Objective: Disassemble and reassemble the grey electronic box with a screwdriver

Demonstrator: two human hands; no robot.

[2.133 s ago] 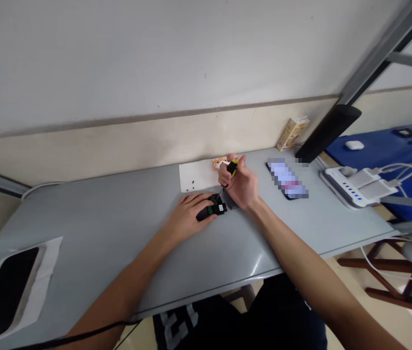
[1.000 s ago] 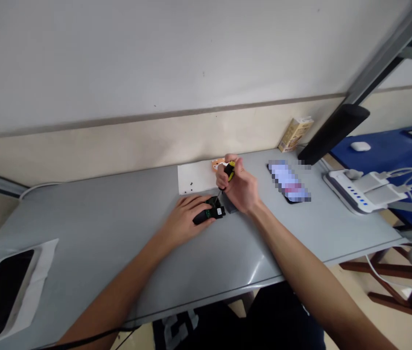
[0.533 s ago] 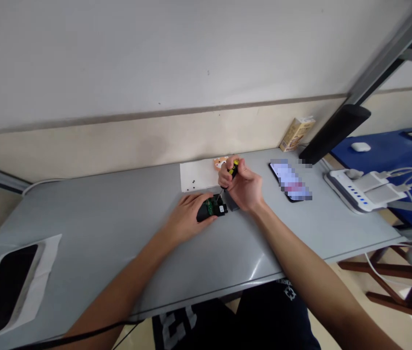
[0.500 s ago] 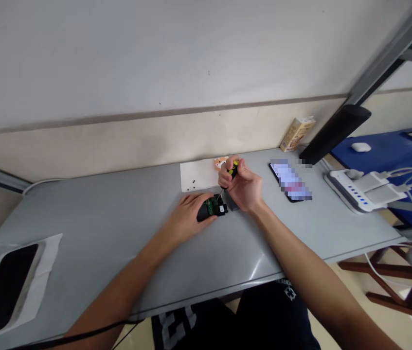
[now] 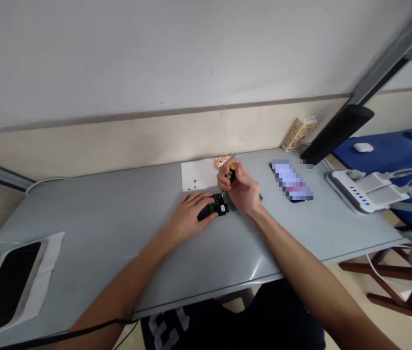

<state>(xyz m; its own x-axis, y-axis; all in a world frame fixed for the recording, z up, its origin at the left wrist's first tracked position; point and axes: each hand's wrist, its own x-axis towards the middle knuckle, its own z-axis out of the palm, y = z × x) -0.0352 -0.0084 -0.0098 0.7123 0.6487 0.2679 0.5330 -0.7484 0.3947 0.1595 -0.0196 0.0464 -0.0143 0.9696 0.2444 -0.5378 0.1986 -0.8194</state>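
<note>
A small black device with a green circuit board showing [image 5: 216, 209] lies on the grey table [image 5: 118, 228]. My left hand [image 5: 187, 215] rests on its left side, fingers wrapped over it and pinning it to the table. My right hand [image 5: 240, 187] is closed round a small screwdriver with a black and yellow handle [image 5: 231, 171], held upright with its tip down on the device. A grey piece [image 5: 233, 204] lies right beside the device, partly under my right hand.
Behind the hands lies a white sheet [image 5: 198, 174] with several tiny dark screws and an orange sticker [image 5: 222, 161]. A phone [image 5: 291, 181], a small carton [image 5: 298, 133], a white power strip [image 5: 362, 190] and a black lamp arm [image 5: 337, 133] are to the right. A tablet [image 5: 5, 287] sits at the near left.
Both hands stay on the device and the screwdriver. The right hand's fingers shift slightly round the handle. The view drifts a little.
</note>
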